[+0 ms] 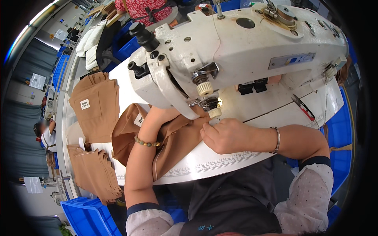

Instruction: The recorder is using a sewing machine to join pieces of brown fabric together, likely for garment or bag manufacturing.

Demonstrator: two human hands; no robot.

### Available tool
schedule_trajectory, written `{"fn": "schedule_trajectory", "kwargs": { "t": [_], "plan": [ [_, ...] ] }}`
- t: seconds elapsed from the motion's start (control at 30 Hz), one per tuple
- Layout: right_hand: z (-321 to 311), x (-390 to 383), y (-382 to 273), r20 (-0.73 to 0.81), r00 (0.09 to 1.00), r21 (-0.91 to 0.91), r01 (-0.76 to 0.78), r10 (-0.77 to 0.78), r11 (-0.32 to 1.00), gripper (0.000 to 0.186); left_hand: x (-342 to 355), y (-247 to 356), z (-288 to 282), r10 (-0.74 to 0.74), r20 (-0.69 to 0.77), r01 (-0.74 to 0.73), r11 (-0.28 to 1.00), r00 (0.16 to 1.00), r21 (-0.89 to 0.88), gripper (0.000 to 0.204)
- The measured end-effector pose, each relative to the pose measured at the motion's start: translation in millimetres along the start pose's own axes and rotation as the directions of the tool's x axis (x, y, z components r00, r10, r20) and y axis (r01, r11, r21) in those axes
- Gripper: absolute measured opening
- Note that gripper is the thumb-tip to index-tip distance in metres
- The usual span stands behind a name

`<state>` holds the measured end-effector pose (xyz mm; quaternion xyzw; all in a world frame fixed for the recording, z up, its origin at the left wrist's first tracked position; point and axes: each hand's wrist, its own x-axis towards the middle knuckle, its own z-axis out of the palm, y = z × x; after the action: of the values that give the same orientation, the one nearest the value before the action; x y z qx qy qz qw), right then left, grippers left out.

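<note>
A brown fabric piece (179, 135) with a small white label lies bunched under the head of a white sewing machine (173, 59). My left hand (167, 114) rests on the fabric at the left of the needle area. Its fingers are hidden behind the machine head. Just right of the presser area, my right hand (224, 135) is closed, thumb and fingers pinched at the fabric's right edge. The needle itself is hidden behind the knobs. Left of the fabric sit a stack of brown cut pieces (94, 106) and a second brown stack (92, 169) nearer me.
Red-and-black thread snips (303, 107) lie on the white tabletop at the right. A printed ruler strip (216, 162) follows its front edge. Blue bins stand at lower left (90, 214) and right (340, 133). A person in a red patterned top (145, 11) is beyond the machine.
</note>
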<state>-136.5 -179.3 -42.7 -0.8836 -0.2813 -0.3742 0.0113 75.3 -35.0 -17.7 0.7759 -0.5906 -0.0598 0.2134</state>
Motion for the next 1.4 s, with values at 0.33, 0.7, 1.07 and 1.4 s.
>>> {"fn": "schedule_trajectory", "kwargs": {
  "t": [0.33,0.7,1.07,1.4],
  "plan": [
    [3.5,4.1,0.3,0.016,1.0,-0.029,0.018,-0.018,0.999,0.011,-17.1,21.9,-16.7,-0.073,-0.089,0.063,0.992,0.993,-0.107,0.03],
    [2.5,-3.6,0.8,0.084,0.996,0.078,-0.03,0.024,0.997,0.021,-67.8,105.3,21.6,-0.009,-0.215,0.095,0.914,0.977,0.394,0.038],
    [-15.8,-2.7,-15.4,0.243,0.968,-0.057,-0.047,0.06,0.997,0.026,-69.9,94.2,23.5,0.055,-0.24,0.034,0.936,0.969,0.351,0.034],
    [12.0,2.7,2.1,0.065,0.988,-0.093,-0.135,0.141,0.986,0.012,-44.8,61.4,17.7,0.068,-0.273,0.019,0.952,0.96,0.304,0.026]
  ]
}}
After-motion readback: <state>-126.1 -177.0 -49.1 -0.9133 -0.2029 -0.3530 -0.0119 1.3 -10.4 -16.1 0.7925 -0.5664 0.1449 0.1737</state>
